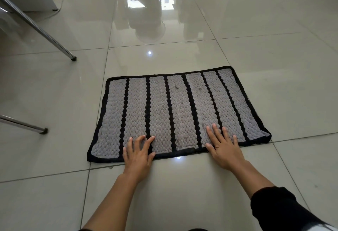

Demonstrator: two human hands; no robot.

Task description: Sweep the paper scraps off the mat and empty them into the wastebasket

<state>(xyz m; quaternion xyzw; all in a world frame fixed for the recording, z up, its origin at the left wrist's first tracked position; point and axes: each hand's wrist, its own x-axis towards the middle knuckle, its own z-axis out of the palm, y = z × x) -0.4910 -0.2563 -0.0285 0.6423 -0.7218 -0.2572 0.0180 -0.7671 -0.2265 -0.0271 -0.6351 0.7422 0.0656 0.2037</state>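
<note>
The grey, black-striped mat lies flat on the tiled floor before me, my left hand and right hand both spread open, palms down, gripping nothing, fingers resting on its near edge, chair legs off left.
</note>
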